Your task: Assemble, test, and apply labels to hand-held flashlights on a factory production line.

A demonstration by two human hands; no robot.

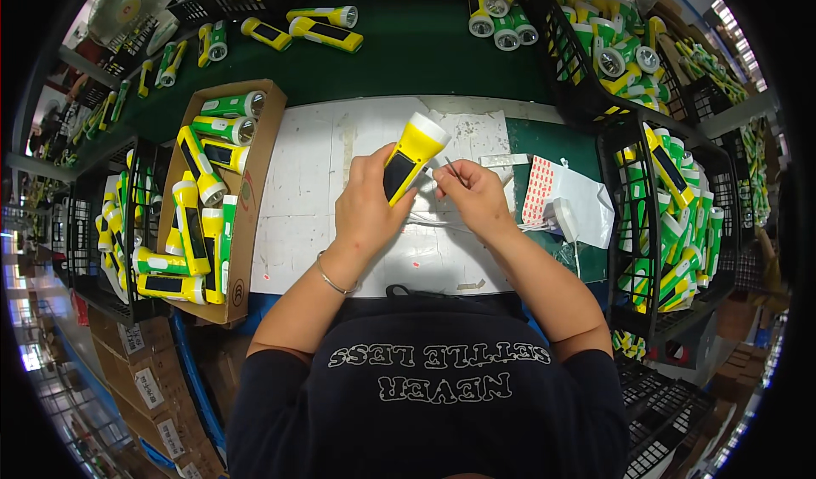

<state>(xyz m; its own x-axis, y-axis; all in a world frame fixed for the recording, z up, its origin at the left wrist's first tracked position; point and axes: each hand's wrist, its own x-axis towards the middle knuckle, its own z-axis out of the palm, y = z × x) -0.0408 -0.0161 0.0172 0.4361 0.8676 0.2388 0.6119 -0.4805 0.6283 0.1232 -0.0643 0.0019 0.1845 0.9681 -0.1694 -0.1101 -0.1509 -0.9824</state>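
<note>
My left hand (367,200) is wrapped around a yellow flashlight (415,143) with a white head and a dark solar panel on its side. The flashlight is tilted, its head pointing up and to the right. Close to its right side, the fingers of my right hand (473,194) are pinched around a small white cable plug (431,173). A thin dark piece also shows at those fingers; its kind is unclear. White cable (433,221) runs beneath my hands over the white work surface (297,190). Whether the plug touches the flashlight is hard to see.
On the left, a cardboard box (242,258) holds several flashlights beside a black crate (85,224). Black crates (650,275) full of green and yellow flashlights stand at right. A white adapter (564,220) lies by a white bag (591,203). More flashlights (327,33) lie farther back.
</note>
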